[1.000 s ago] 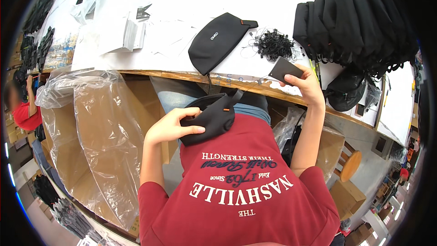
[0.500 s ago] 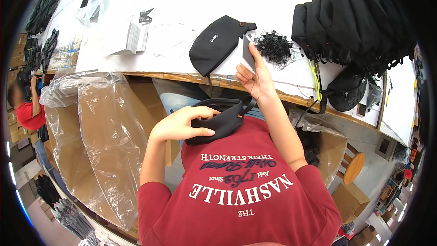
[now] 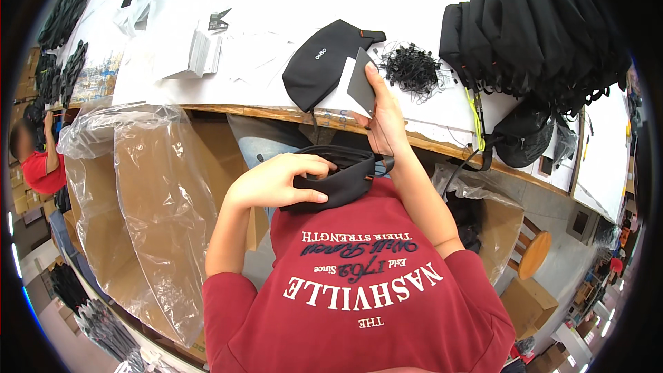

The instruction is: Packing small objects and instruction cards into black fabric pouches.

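Note:
My left hand grips a black sling bag against my body, with its fingers over the rim and the thumb outside. The bag's mouth gapes, and its inside is dark. Raised over the table edge, my right hand pinches a grey and white card tag between thumb and fingers. A thin dark cord appears to trail from that hand toward the bag. Just beyond the tag, another black sling bag lies flat on the white table. Right of it sits a heap of small black string loops.
A stack of black bags fills the table's far right, with a black mesh pouch at its near edge. Folded cards stand on the left. A plastic-lined carton is below the table at left. A person in red works far left.
My right hand has come slightly nearer and turned the tag, so its broad grey face now shows. The left hand still holds the bag, almost unmoved.

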{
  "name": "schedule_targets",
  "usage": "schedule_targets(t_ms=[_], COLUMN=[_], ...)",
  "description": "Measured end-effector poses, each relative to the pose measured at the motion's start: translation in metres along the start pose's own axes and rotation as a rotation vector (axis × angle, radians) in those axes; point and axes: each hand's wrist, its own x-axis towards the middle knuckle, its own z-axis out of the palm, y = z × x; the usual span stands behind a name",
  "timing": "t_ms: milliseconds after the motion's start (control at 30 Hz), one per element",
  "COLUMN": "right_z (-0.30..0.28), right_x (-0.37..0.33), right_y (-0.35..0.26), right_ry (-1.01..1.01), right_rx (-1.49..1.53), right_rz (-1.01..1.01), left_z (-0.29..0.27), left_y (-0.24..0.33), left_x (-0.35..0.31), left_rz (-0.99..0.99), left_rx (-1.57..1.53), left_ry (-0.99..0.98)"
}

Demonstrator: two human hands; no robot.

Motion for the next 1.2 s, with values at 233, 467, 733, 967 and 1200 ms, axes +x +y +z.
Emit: schedule_targets(t_ms=[233,467,733,967,1200], right_z=[-0.013,-0.03,-0.006,-0.007,-0.027], right_x=[-0.004,-0.001,-0.029,-0.043,-0.043], right_y=[0.008,-0.001,-0.063,-0.056,-0.058], right_ry=[-0.103,0.041,-0.514,-0.764,-0.77], right_rx=[0.025,-0.223,-1.609,-1.905,-1.603], right_rz=[0.129,0.052,-0.685,-0.5,-0.331], left_z=[0.001,0.002,0.015,0.024,0.008], left_y=[0.001,-0.002,0.009,-0.005,-0.009], left_x=[0.0,-0.001,0.017,0.023,0.029], left_rz=[-0.021,0.046,0.297,0.571,0.467], left_rx=[0.021,0.022,0.687,1.022,0.744], left_ry=[-0.005,0.063,0.624,0.613,0.452])
